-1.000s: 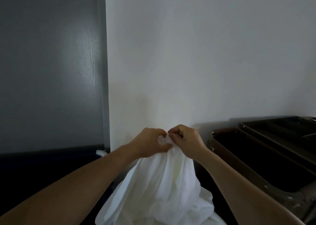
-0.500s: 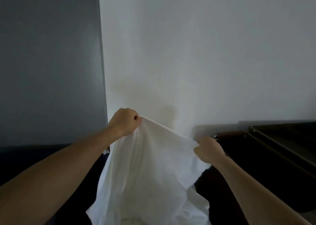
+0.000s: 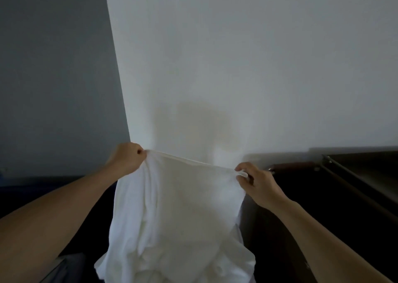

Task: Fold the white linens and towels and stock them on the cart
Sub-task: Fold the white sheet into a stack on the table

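My linen (image 3: 176,207) runs off the bottom edge, hem unseen. My left hand (image 3: 127,161) hides its fingertips behind the knuckles. The cart (image 3: 355,175) is cut by the right edge, its inside too dark to read.

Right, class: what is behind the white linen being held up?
A white wall rises behind the linen, visible above its top edge; a dark cart stands to its right. Whatever lies directly behind the hanging cloth is covered.

White wall (image 3: 258,56) ahead, grey panel (image 3: 53,78) to its left, dark band (image 3: 43,186) along the panel's foot
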`<action>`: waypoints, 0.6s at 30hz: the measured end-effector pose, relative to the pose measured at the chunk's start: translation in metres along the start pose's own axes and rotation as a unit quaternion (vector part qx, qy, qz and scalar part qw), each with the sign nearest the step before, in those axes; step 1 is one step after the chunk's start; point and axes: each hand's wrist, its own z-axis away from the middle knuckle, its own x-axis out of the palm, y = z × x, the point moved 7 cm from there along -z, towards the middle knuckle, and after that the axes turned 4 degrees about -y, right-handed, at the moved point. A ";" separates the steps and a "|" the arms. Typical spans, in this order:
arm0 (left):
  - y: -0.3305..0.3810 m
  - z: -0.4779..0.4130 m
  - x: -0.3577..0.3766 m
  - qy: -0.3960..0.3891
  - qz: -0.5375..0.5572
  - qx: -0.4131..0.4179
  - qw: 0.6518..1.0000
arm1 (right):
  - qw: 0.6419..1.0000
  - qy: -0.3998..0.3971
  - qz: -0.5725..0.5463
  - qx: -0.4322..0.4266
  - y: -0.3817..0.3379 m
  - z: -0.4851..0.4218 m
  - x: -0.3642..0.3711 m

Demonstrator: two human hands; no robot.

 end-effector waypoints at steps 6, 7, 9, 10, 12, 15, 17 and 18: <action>-0.008 0.003 0.001 0.009 -0.022 -0.012 1.000 | 0.999 -0.035 0.031 -0.004 0.007 -0.006 0.005; -0.009 0.003 0.000 0.010 -0.026 -0.014 1.000 | 0.998 -0.039 0.042 -0.011 0.006 -0.007 0.006; -0.012 0.003 -0.001 0.009 -0.030 -0.019 0.999 | 0.997 -0.044 0.062 -0.022 0.004 -0.007 0.007; -0.014 0.003 -0.001 0.008 -0.031 -0.022 0.999 | 0.996 -0.045 0.073 -0.030 0.003 -0.007 0.007; -0.017 0.003 -0.001 0.006 -0.030 -0.028 0.999 | 0.994 -0.045 0.088 -0.045 0.000 -0.008 0.006; -0.019 0.004 0.002 0.006 -0.023 -0.036 0.999 | 0.994 -0.048 0.090 -0.045 -0.002 -0.011 0.006; -0.018 0.004 0.004 0.001 -0.023 -0.035 0.999 | 0.992 -0.078 0.098 -0.021 0.002 -0.014 0.011; -0.017 0.004 0.004 0.000 -0.023 -0.033 0.999 | 0.990 -0.093 0.104 -0.009 0.006 -0.014 0.013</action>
